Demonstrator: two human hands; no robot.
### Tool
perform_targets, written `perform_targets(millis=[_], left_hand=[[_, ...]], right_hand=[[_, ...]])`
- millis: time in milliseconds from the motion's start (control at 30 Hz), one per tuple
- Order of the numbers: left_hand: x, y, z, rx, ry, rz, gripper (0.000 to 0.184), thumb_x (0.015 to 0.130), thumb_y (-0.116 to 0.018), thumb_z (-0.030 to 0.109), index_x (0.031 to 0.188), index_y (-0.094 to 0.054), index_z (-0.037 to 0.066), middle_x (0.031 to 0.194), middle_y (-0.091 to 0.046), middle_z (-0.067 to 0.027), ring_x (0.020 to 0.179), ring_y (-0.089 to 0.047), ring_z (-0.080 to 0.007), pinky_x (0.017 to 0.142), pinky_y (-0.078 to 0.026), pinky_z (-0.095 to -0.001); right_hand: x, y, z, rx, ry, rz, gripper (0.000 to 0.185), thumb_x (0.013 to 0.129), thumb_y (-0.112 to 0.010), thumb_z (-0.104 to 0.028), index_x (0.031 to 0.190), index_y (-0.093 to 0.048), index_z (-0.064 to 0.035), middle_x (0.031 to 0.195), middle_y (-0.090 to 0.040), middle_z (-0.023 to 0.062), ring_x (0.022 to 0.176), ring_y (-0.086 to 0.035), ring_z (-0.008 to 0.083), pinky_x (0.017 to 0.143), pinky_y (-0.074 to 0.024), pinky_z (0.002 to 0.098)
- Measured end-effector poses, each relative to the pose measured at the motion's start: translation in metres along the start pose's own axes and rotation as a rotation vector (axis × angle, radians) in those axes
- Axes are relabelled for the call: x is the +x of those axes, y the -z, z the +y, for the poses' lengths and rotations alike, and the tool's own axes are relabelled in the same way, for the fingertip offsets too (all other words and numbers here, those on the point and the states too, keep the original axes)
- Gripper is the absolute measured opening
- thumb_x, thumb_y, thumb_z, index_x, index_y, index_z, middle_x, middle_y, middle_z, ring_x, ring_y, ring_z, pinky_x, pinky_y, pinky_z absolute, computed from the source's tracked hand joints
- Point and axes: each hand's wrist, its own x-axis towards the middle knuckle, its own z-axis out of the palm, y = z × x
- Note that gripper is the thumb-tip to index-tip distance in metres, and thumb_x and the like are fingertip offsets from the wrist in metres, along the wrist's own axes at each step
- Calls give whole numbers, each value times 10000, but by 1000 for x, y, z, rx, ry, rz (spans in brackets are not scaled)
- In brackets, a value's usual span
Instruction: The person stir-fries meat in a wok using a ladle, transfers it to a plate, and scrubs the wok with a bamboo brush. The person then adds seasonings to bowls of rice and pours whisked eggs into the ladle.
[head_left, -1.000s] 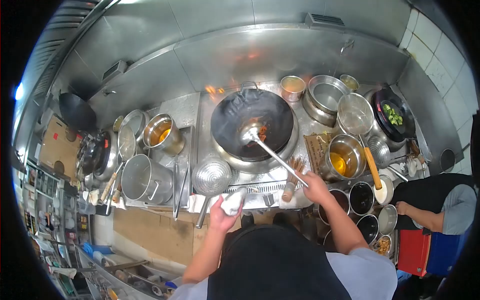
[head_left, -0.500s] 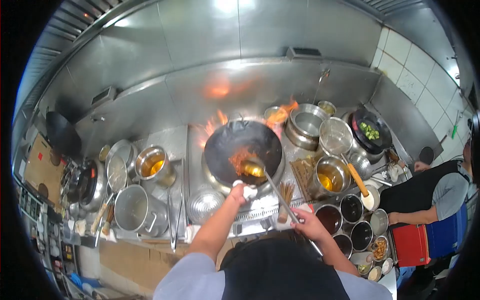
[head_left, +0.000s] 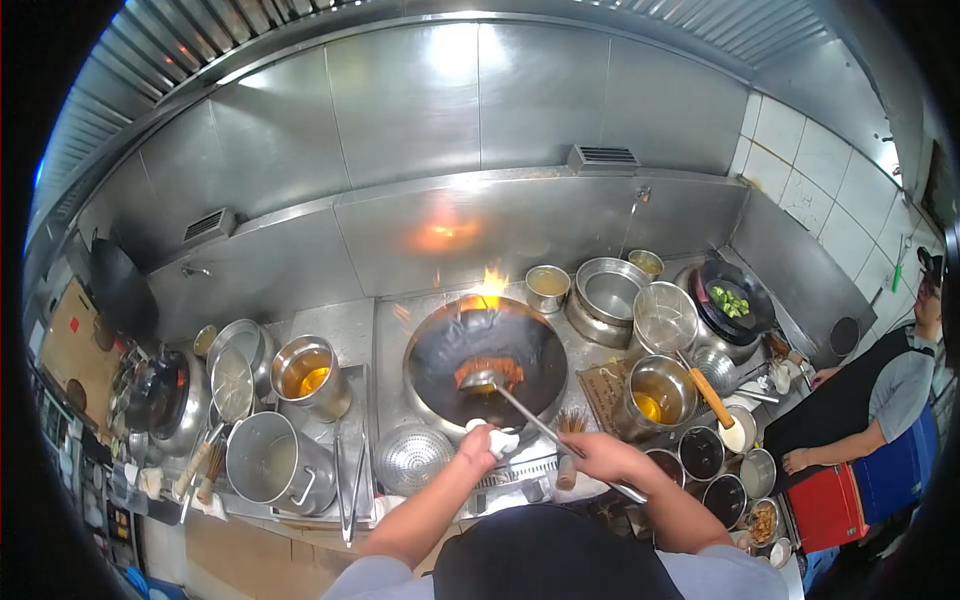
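A black wok [head_left: 530, 345] sits on the burner, with flames [head_left: 490, 285] rising at its far edge. Reddish chopped food [head_left: 508, 372] lies in the middle of it. My left hand [head_left: 478, 447] is closed around a folded white cloth [head_left: 503, 441] at the wok's near rim; whatever the cloth covers is hidden. My right hand [head_left: 600, 458] grips the shaft of a long metal ladle [head_left: 528, 412]. The ladle's bowl rests among the food. Close to my right hand stands a bamboo brush [head_left: 570, 425].
Left are a pot of yellow oil [head_left: 310, 372], a tall pot [head_left: 280, 465], tongs [head_left: 350, 485] and a perforated strainer [head_left: 413, 460]. Another oil pot [head_left: 658, 390] and several sauce pots stand right. A co-worker [head_left: 850, 400] stands at the right beside a red box [head_left: 820, 505].
The ladle's bowl has moved slightly left and down into the food, and my right hand has shifted forward along with it. Flames behind the wok are smaller. The camera view has tilted up.
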Motion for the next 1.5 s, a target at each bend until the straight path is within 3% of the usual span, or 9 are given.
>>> perform_targets(millis=[167,300,433,633,667,767,867,1233,1500], left_hand=[[-1,62,-64,98,36,89,252,1004,-502,25,1233,-556,-67,1134,-692,-239,1016,-732,-412,881,-627,-568],[-35,46,-62,72,19,-42,241,999,-476,19,1216,-542,-63,1127,-683,-240,1021,-717,-413,879,-624,-542],[-57,-19,-22,-105,6,96,270,1007,-470,150,1181,-566,-32,1105,-708,-211,893,-723,-375,701,-585,-513],[-33,-9,-2,-57,146,-93,214,1019,-421,126,1152,-528,-4,1056,-679,-220,874,-714,-395,654,-612,-539],[-20,-5,0,-53,101,-105,222,1022,-426,140,1142,-541,-8,1047,-688,-216,870,-720,-391,675,-623,-529],[6,22,-14,39,28,-98,227,1019,-477,148,1108,-594,-24,1019,-713,-203,864,-738,-376,745,-645,-501],[-6,41,-52,110,33,20,198,986,-560,101,1122,-607,-35,1006,-711,-198,881,-745,-372,811,-638,-498],[20,3,10,36,-34,-16,228,1059,-551,238,1120,-587,21,998,-728,-153,838,-732,-337,661,-612,-461],[-92,31,-52,-113,54,-145,541,1115,-444,362,1429,-502,-75,1316,-680,-206,1117,-708,-336,939,-598,-443]], right_hand=[[18,-19,-6,72,146,357,666,881,-686,-98,1506,-494,30,1372,-631,288,1279,-616,433,1068,-498,415],[-35,-14,0,292,175,317,664,889,-718,-67,1503,-493,50,1338,-663,254,1254,-650,315,1057,-495,386],[-84,10,-3,481,-104,79,665,912,-725,-11,1539,-514,-74,1165,-732,136,987,-687,209,886,-556,375],[-67,21,11,204,-34,60,602,881,-777,-107,1457,-600,-108,1020,-743,163,888,-711,276,825,-559,397],[-53,20,-2,148,37,112,549,927,-717,-36,1460,-599,-92,959,-722,109,624,-640,121,564,-545,309],[21,-19,28,96,80,234,574,863,-673,-91,1427,-589,-20,1284,-694,255,1220,-673,355,1051,-516,414],[28,-34,19,247,152,379,596,879,-682,-56,1457,-551,4,1297,-698,228,1206,-682,321,1051,-513,383],[-91,-27,34,511,60,179,669,899,-682,28,1539,-531,-96,1012,-672,59,807,-632,89,709,-519,259],[48,-39,68,841,-26,427,644,915,-702,-2,1530,-521,-52,922,-653,61,700,-607,111,621,-506,295]])
